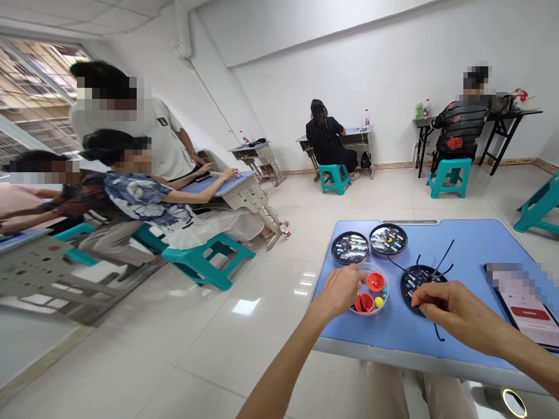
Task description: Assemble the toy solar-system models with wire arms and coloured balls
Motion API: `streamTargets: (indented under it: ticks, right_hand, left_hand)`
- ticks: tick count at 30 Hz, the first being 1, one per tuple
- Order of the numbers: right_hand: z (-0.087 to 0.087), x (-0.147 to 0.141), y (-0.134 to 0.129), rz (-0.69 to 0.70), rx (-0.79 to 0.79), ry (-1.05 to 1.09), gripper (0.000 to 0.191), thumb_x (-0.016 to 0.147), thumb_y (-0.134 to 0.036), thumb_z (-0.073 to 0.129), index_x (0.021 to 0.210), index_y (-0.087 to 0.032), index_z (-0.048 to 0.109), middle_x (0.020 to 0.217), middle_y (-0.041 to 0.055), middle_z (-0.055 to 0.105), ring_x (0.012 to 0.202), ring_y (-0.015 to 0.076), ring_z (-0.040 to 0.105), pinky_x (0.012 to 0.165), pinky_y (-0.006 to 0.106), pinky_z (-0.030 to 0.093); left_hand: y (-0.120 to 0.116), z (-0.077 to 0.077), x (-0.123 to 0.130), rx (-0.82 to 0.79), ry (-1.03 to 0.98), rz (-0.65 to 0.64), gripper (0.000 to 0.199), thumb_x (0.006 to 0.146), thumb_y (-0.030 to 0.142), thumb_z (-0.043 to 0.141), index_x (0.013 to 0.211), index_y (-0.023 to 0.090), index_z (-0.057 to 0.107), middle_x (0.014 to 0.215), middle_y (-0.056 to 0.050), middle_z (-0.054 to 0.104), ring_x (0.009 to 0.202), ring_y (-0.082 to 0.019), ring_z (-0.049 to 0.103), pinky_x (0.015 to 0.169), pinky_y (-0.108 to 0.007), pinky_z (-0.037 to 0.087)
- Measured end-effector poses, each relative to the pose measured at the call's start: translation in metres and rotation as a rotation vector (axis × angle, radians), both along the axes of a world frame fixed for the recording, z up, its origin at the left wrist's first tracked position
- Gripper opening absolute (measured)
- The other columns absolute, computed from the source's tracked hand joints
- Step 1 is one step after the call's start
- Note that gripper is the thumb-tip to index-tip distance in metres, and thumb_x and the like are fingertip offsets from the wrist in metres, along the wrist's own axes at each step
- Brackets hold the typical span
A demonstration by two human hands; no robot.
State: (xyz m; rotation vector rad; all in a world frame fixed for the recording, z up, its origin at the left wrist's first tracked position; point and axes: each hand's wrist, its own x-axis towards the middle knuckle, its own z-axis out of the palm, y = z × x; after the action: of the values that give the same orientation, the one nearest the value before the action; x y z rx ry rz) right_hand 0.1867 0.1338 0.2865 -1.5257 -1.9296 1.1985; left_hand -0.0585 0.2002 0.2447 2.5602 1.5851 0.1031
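My left hand [343,288] is over the near-left rim of a clear round tub [385,308], fingers curled down; their tips are partly hidden. In the tub are two red half-shells [375,282], a yellow ball [379,302] and small blue pieces. My right hand [454,308] pinches thumb and fingers together at the edge of a black printed disc [408,285]; what is between them is too small to make out. Thin black rods [446,256] stick up and out from this disc, and one bent rod [439,334] lies nearer me.
Two more black printed discs [350,247] stand behind the tub on the blue table [471,244]. A phone [522,308] lies at the right. Below the front edge is a dark cylinder with a lit ring [514,402]. Several people sit at other desks; one person stands at left.
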Motion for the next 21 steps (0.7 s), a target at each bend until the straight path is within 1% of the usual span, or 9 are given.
streamTargets:
  ticks: [1, 3, 6, 8, 10, 12, 14, 18, 21]
  right_hand:
    - [-0.001, 0.001, 0.0, 0.0, 0.006, -0.009, 0.018, 0.076, -0.023, 0.048, 0.072, -0.024, 0.065, 0.059, -0.002, 0.05, 0.05, 0.013, 0.038, 0.046, 0.025, 0.031]
    - [-0.001, 0.003, 0.001, 0.002, 0.01, -0.018, 0.018, 0.078, -0.023, 0.048, 0.073, -0.024, 0.066, 0.06, -0.0017, 0.05, 0.05, 0.0129, 0.037, 0.046, 0.025, 0.031]
    - [0.002, 0.002, 0.002, 0.013, 0.015, -0.024, 0.02, 0.08, -0.023, 0.047, 0.075, -0.022, 0.066, 0.061, -0.0014, 0.05, 0.051, 0.0126, 0.037, 0.047, 0.024, 0.03]
    - [0.003, 0.0, 0.003, 0.024, 0.027, -0.036, 0.021, 0.082, -0.024, 0.045, 0.075, -0.021, 0.065, 0.063, -0.0008, 0.052, 0.052, 0.0123, 0.038, 0.048, 0.025, 0.029]
    - [0.004, -0.001, 0.003, 0.034, 0.041, -0.05, 0.022, 0.083, -0.023, 0.044, 0.075, -0.02, 0.065, 0.064, -0.0005, 0.053, 0.052, 0.012, 0.038, 0.049, 0.025, 0.03]
    - [0.004, -0.002, 0.003, 0.04, 0.052, -0.058, 0.022, 0.083, -0.022, 0.044, 0.075, -0.02, 0.065, 0.064, -0.0008, 0.053, 0.052, 0.0117, 0.037, 0.049, 0.025, 0.029]
    - [0.004, -0.002, 0.003, 0.047, 0.058, -0.065, 0.022, 0.082, -0.021, 0.044, 0.074, -0.021, 0.065, 0.062, -0.0015, 0.051, 0.052, 0.0114, 0.036, 0.048, 0.025, 0.029]
    - [0.004, -0.004, 0.004, 0.043, 0.085, -0.072, 0.022, 0.082, -0.02, 0.045, 0.072, -0.021, 0.064, 0.059, -0.0027, 0.049, 0.052, 0.0112, 0.035, 0.049, 0.024, 0.03]
    - [0.003, -0.005, 0.004, 0.04, 0.101, -0.064, 0.022, 0.082, -0.019, 0.045, 0.073, -0.021, 0.064, 0.059, -0.0031, 0.05, 0.051, 0.0107, 0.037, 0.05, 0.024, 0.031]
  left_hand:
    - [-0.002, 0.002, -0.003, -0.02, -0.009, -0.041, 0.035, 0.075, 0.002, 0.054, 0.086, 0.029, 0.072, 0.082, -0.002, 0.068, 0.071, -0.019, 0.065, 0.057, -0.025, 0.035]
    - [-0.005, 0.005, -0.004, -0.056, 0.006, -0.073, 0.032, 0.069, -0.002, 0.054, 0.07, 0.026, 0.068, 0.069, -0.001, 0.061, 0.067, -0.019, 0.062, 0.054, -0.025, 0.031]
    - [-0.006, 0.005, -0.001, -0.092, 0.052, -0.049, 0.029, 0.066, -0.004, 0.052, 0.05, 0.02, 0.051, 0.059, 0.0, 0.05, 0.055, -0.016, 0.054, 0.05, -0.027, 0.023]
    - [-0.007, 0.005, 0.001, -0.087, 0.054, -0.05, 0.028, 0.069, -0.002, 0.052, 0.051, 0.019, 0.047, 0.063, 0.0, 0.052, 0.053, -0.015, 0.052, 0.049, -0.027, 0.022]
    - [-0.008, 0.003, 0.0, -0.038, 0.049, -0.03, 0.023, 0.075, 0.002, 0.052, 0.059, 0.019, 0.051, 0.073, -0.001, 0.057, 0.055, -0.014, 0.052, 0.048, -0.026, 0.025]
    - [-0.01, -0.002, -0.003, 0.057, 0.046, -0.004, 0.019, 0.08, 0.004, 0.05, 0.068, 0.019, 0.053, 0.079, -0.002, 0.06, 0.058, -0.013, 0.054, 0.049, -0.025, 0.031]
    - [-0.013, -0.01, -0.007, 0.21, 0.055, -0.023, 0.02, 0.084, 0.004, 0.046, 0.074, 0.018, 0.054, 0.079, -0.003, 0.061, 0.061, -0.015, 0.056, 0.052, -0.025, 0.037]
    - [-0.016, -0.029, -0.014, 0.621, 0.079, -0.205, 0.024, 0.091, 0.002, 0.037, 0.081, 0.015, 0.055, 0.083, -0.01, 0.064, 0.07, -0.019, 0.06, 0.061, -0.029, 0.046]
    - [-0.017, -0.036, -0.017, 0.805, 0.078, -0.327, 0.023, 0.093, 0.004, 0.036, 0.084, 0.014, 0.054, 0.092, -0.015, 0.066, 0.073, -0.019, 0.061, 0.066, -0.032, 0.048]
